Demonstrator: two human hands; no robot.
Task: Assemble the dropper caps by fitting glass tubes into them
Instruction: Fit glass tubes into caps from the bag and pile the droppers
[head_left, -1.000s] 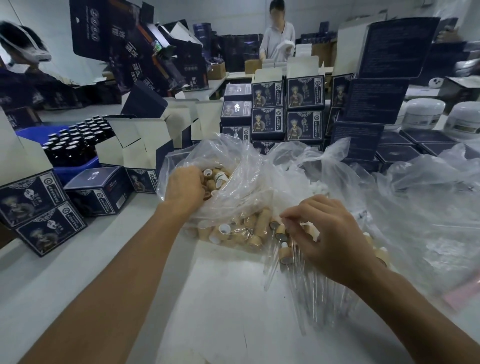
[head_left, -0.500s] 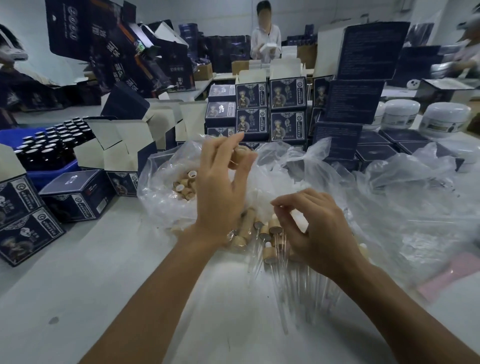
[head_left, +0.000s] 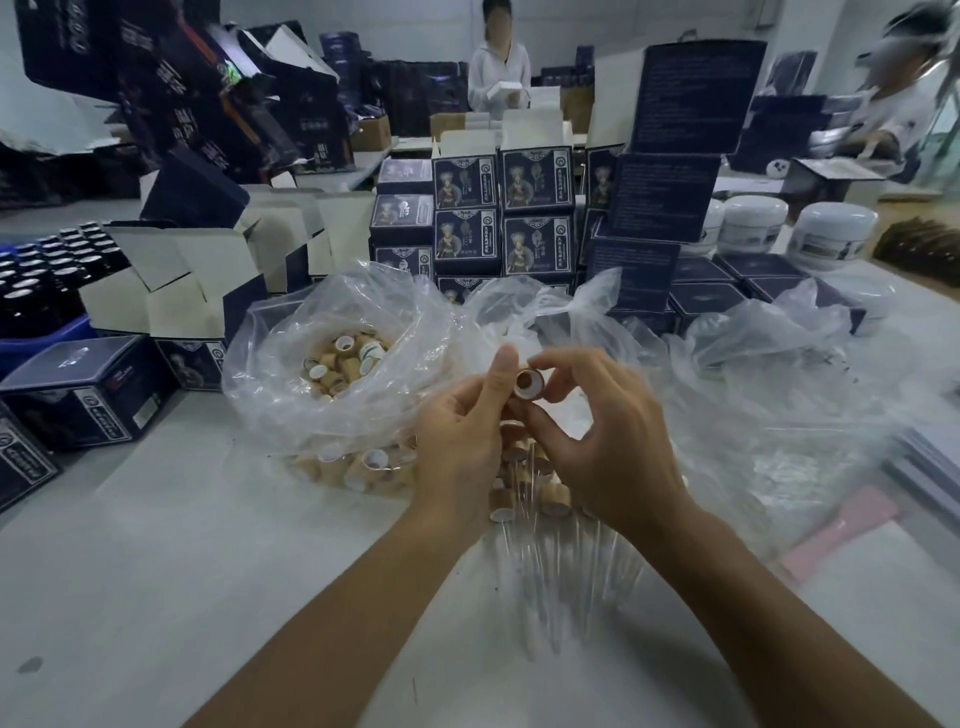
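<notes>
Both hands meet above the white table (head_left: 156, 571), right in front of the clear plastic bag of tan wooden caps (head_left: 332, 358). The left hand (head_left: 462, 441) has its fingers curled and its thumb standing straight up against a small tan wooden dropper cap with a white inner rim (head_left: 530, 383). The right hand (head_left: 608, 447) pinches that same cap between thumb and forefinger, open end turned toward the camera. So both hands are clamped on the one cap, held up just in front of the bag and clear of the table.

Directly below the hands, nearer than the bag, lies a heap of finished droppers with clear glass tubes (head_left: 561, 571), tubes fanned toward the viewer, tan caps bunched at the far end. Whether a tube sits in the held cap, I cannot tell.

Left of the bag sit open white-lined cardboard cartons (head_left: 171, 291) and a navy printed box (head_left: 88, 389). Behind the bag rises a stack of navy boxes with portrait labels (head_left: 498, 218). Right of it spreads crumpled clear plastic sheeting (head_left: 779, 389), with white lidded jars (head_left: 831, 234) beyond.
</notes>
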